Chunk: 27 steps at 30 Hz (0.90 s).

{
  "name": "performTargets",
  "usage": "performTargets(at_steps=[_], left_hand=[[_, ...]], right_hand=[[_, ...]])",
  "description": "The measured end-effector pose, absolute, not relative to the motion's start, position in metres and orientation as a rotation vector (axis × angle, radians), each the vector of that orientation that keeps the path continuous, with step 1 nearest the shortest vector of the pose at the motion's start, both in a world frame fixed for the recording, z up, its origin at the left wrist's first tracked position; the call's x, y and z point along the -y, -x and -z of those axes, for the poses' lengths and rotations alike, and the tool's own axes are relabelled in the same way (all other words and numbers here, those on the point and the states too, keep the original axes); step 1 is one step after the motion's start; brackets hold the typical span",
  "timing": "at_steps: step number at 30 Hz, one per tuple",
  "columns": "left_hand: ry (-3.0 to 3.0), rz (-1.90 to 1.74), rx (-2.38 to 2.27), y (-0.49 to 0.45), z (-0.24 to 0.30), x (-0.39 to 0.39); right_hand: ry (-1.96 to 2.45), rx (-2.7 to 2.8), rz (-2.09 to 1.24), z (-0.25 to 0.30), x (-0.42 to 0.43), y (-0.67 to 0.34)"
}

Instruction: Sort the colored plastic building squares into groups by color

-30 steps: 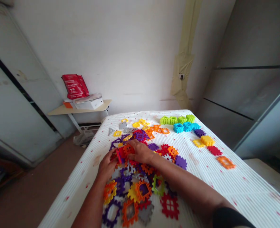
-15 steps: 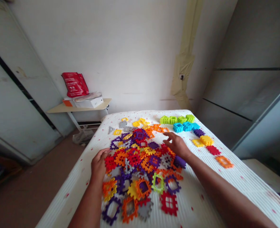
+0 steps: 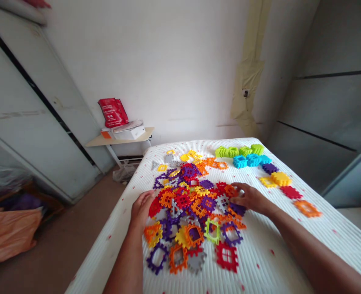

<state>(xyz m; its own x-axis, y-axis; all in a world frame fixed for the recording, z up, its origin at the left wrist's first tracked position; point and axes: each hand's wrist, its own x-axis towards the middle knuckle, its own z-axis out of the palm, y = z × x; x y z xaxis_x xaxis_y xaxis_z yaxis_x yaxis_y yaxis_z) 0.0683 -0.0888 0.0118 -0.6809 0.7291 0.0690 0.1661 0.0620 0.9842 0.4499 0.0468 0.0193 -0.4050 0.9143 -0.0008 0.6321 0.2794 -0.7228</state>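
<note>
Interlocking plastic building pieces lie in a mixed pile [image 3: 195,204] of red, orange, purple, yellow and grey. My left hand [image 3: 141,209] rests at the pile's left edge, fingers loosely extended beside a red piece [image 3: 155,206]; it seems to hold nothing. At the right edge is my right hand [image 3: 249,199], thumb and fingers apart. Its fingertips are close to an orange piece [image 3: 230,190], and a purple piece [image 3: 237,209] lies below them, partly covered by the hand. Whether the fingertips touch the orange piece is unclear.
Sorted groups stand on the white quilted bed cover [image 3: 269,261]: green pieces [image 3: 239,151], blue pieces [image 3: 250,160], a purple stack [image 3: 270,168], yellow pieces [image 3: 281,179], red [image 3: 291,192] and orange [image 3: 307,208]. A small table [image 3: 122,141] with a red bag [image 3: 112,112] stands behind left.
My right hand has come down from above the pile's upper right to its right edge. The view has turned left, shifting the scene rightward; my left hand stays by the left edge.
</note>
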Motion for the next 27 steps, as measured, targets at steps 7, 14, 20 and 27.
performTargets(at_steps=[7,14,20,27], left_hand=[[-1.068,-1.52,-1.945,-0.073,-0.004,0.087],[-1.079,-1.539,-1.926,-0.072,-0.004,0.087],[-1.047,-1.592,-1.885,-0.068,0.0,0.087],[-0.99,-1.658,-1.884,-0.071,-0.004,0.09]], right_hand=[[1.25,1.933,-1.116,-0.019,-0.037,-0.401],[1.053,1.707,-1.463,-0.041,-0.042,-0.356],[0.956,1.758,-1.262,-0.047,-0.055,-0.33],[1.046,1.929,-0.803,-0.031,-0.057,-0.362]])
